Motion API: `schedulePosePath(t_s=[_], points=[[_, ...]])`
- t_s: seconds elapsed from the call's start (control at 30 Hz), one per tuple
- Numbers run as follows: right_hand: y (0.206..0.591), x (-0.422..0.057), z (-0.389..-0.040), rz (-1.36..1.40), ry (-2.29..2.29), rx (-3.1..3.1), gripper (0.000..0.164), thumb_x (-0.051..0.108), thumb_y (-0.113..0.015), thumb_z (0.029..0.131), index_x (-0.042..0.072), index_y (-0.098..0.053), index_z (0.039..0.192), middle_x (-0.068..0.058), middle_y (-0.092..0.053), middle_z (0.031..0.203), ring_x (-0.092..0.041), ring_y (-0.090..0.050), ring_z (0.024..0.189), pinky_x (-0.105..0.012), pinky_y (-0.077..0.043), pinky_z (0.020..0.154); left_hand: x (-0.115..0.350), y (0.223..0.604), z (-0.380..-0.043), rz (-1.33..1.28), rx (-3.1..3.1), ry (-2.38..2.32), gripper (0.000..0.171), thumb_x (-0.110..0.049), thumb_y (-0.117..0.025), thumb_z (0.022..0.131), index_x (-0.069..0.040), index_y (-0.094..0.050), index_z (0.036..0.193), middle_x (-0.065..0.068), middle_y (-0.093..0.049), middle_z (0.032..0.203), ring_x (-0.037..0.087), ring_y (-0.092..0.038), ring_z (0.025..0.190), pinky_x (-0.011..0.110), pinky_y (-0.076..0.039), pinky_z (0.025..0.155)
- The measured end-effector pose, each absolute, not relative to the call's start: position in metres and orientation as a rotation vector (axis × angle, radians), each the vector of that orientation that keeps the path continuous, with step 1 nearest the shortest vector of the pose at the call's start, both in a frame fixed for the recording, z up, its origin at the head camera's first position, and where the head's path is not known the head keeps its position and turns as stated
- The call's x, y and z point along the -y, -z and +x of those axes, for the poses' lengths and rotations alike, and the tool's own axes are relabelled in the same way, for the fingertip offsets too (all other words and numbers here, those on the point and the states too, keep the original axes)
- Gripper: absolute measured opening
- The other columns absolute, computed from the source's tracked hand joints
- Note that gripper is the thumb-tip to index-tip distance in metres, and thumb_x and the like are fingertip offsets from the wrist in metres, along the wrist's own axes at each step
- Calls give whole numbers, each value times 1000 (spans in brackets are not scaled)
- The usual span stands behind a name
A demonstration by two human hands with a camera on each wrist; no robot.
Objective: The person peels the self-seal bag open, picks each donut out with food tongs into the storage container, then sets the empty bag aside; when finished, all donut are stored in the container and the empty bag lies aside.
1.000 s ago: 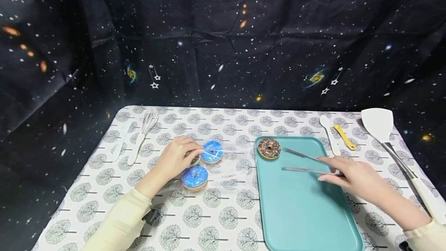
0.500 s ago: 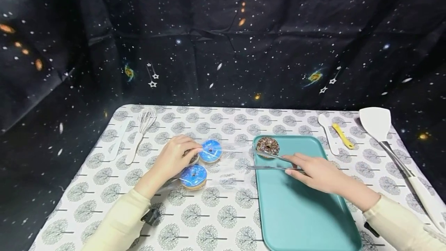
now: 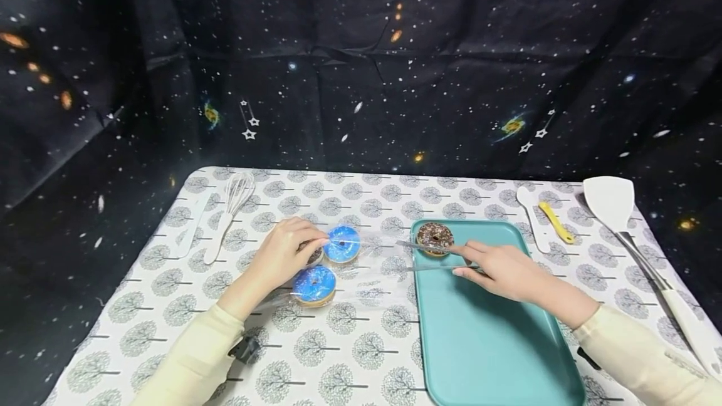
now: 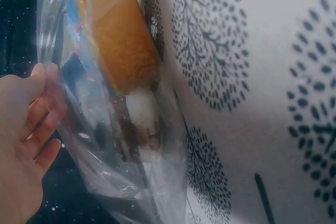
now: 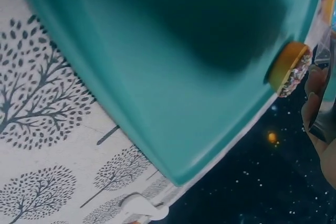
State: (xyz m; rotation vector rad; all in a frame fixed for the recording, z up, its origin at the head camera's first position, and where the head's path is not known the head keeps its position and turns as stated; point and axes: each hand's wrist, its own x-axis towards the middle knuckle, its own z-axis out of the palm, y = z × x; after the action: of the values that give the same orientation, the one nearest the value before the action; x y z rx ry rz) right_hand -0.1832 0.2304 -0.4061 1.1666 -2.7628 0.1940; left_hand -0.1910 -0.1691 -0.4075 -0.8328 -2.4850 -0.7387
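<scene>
Tongs (image 3: 434, 267) have moved leftward, right hand (image 3: 502, 271) gripping them, left hand (image 3: 286, 253) pinching clear bag (image 4: 97, 161).

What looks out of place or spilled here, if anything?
Nothing looks spilled or damaged. At most, the sprinkled brown doughnut seems slightly odd: it sits in the far left corner of the teal tray rather than centred, while the blue doughnuts lie inside a clear bag beside the tray.

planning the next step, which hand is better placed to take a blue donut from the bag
Right, probably: the right grip holds the tongs, spread apart, tips pointing toward the bag. The left grip pinches the bag that holds the blue donuts.
</scene>
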Motion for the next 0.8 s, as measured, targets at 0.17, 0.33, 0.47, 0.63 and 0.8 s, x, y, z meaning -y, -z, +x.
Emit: schedulePosePath(t_s=[0.17, 0.33, 0.47, 0.63, 0.8], points=[[405, -232, -188, 1258, -169, 2697, 44, 39, -60, 90, 13, -58, 126, 11, -53, 79, 4, -30, 48, -15, -35, 47, 171, 407, -192, -830, 2496, 733, 12, -21, -70, 84, -12, -74, 91, -1, -70, 90, 17, -62, 91, 39, -46, 93], [399, -246, -190, 1194, -192, 2679, 43, 37, -63, 88, 14, -60, 124, 11, -54, 80, 5, -29, 48, -14, -32, 43, 174, 406, -192, -810, 2515, 732, 11, -21, -69, 84, -13, -73, 91, 0, -70, 92, 19, -63, 93, 40, -46, 94], [398, -251, -195, 1214, -170, 2634, 43, 36, -66, 86, 16, -61, 124, 12, -54, 79, 5, -29, 49, -13, -30, 43, 175, 407, -191, -807, 2522, 730, 12, -22, -69, 85, -13, -74, 92, 1, -70, 92, 19, -63, 93, 40, -47, 92], [403, -232, -198, 1308, -115, 2529, 45, 35, -71, 81, 14, -64, 120, 10, -56, 77, 4, -31, 49, -13, -31, 42, 174, 407, -190, -798, 2549, 737, 13, -22, -69, 85, -13, -73, 93, 0, -70, 93, 18, -62, 93, 39, -47, 91], [407, -204, -200, 1301, -142, 2585, 48, 39, -68, 84, 12, -61, 123, 3, -64, 91, 0, -44, 52, -19, -43, 47, 171, 407, -189, -795, 2549, 753, 13, -22, -69, 85, -13, -74, 93, -1, -70, 92, 17, -62, 92, 39, -48, 90]])
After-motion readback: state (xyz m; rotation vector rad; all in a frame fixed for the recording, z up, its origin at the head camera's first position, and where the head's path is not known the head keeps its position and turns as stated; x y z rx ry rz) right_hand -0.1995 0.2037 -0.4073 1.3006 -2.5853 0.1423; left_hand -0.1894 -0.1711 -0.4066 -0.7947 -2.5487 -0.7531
